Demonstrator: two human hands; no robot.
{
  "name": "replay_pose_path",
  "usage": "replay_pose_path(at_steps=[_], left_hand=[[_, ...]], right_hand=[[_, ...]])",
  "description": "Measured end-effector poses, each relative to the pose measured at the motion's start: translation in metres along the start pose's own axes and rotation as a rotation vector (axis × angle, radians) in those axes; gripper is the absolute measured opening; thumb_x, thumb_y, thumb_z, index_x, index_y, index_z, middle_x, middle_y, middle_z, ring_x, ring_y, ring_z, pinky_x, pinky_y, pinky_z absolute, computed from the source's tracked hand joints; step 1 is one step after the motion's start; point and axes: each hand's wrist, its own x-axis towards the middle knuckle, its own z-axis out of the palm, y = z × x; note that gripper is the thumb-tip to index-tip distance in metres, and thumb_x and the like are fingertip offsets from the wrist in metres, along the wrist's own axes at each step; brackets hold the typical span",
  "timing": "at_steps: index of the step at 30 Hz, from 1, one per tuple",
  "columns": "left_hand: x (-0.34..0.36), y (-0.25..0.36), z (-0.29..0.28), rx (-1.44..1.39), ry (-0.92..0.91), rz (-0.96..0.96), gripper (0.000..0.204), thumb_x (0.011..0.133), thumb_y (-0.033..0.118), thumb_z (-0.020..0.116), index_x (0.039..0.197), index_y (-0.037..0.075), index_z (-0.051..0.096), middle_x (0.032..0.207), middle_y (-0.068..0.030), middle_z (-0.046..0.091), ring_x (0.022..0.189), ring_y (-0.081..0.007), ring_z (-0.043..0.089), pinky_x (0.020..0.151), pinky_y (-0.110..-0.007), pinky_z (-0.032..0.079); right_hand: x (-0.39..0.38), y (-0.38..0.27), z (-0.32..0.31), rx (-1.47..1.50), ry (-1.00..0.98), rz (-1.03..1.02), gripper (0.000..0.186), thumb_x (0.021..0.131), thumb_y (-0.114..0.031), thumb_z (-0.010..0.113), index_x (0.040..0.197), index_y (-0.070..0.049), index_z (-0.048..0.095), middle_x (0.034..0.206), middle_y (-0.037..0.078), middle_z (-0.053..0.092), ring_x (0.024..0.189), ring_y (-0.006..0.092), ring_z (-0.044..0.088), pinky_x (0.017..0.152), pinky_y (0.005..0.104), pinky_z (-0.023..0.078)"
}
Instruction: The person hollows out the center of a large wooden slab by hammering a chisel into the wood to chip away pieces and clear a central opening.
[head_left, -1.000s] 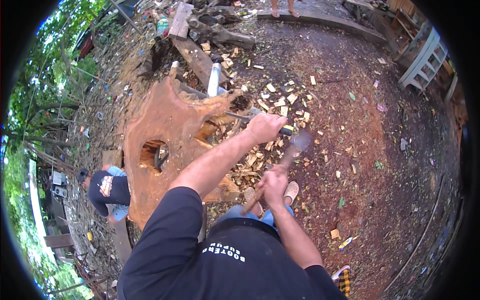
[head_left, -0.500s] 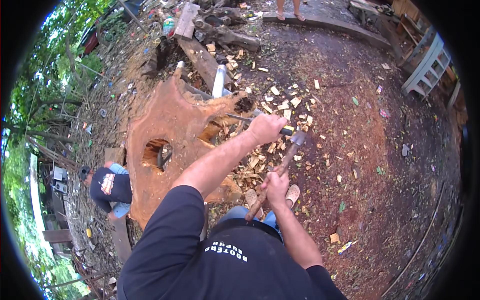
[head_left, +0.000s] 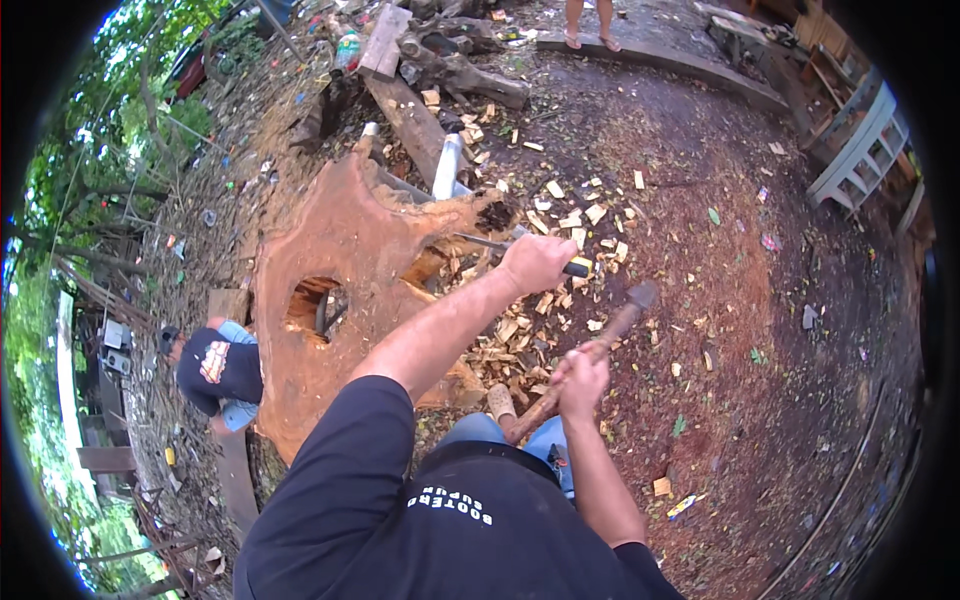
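Observation:
A chisel (head_left: 579, 267) with a black and yellow handle is gripped in my left hand (head_left: 538, 264); its thin blade points left, close to the notched edge of a large reddish-brown wood slab (head_left: 340, 220). My right hand (head_left: 583, 385) is wrapped round the rough wooden handle of an axe-like tool (head_left: 624, 320). Its small dark metal head is tilted up and to the right, apart from the chisel's butt end. The tool's lower end comes near my waist. Whether the chisel's tip touches the wood, I cannot tell.
A deep hole (head_left: 314, 305) cuts through the slab. Wood chips (head_left: 570, 220) litter the dirt around my feet. A person (head_left: 225, 370) crouches at the slab's left; another's feet (head_left: 592, 42) stand by a beam (head_left: 660, 62). A grey plastic chair (head_left: 862, 150) is at far right.
The axe-like tool's head has swung away from the chisel's butt, to the right, with my right hand moving slightly right. My left hand stays nearly in place on the chisel.

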Motion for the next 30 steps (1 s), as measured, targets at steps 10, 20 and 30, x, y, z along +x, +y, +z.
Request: replay_pose_path(at_steps=[10, 20, 30], left_hand=[[0.002, -0.002, 0.000, 0.029, 0.055, -0.018, 0.019, 0.079, 0.022, 0.066, 0.078, 0.010, 0.052, 0.066, -0.0055, 0.060, 0.058, -0.0239, 0.064, 0.053, -0.038, 0.053], [0.003, -0.004, -0.004, 0.000, 0.026, -0.052, 0.025, 0.078, 0.027, 0.071, 0.080, 0.010, 0.052, 0.069, -0.0058, 0.061, 0.064, -0.0245, 0.066, 0.057, -0.038, 0.054], [-0.001, -0.006, -0.010, 0.021, 0.063, -0.064, 0.023, 0.076, 0.024, 0.072, 0.080, 0.010, 0.053, 0.069, -0.0074, 0.062, 0.065, -0.0280, 0.066, 0.058, -0.040, 0.054]], right_hand=[[-0.001, 0.022, 0.009, -0.103, -0.152, 0.107, 0.015, 0.086, -0.001, 0.042, 0.101, -0.004, 0.041, 0.072, 0.004, 0.050, 0.044, 0.0135, 0.050, 0.040, 0.0272, 0.046], [0.007, 0.013, 0.023, -0.075, -0.067, -0.049, 0.014, 0.086, -0.003, 0.047, 0.099, -0.006, 0.043, 0.069, 0.005, 0.051, 0.045, 0.0151, 0.052, 0.040, 0.0292, 0.045], [0.015, -0.001, 0.011, 0.049, 0.107, -0.173, 0.011, 0.088, -0.002, 0.041, 0.099, -0.005, 0.040, 0.070, 0.006, 0.050, 0.048, 0.0139, 0.052, 0.040, 0.0277, 0.047]])
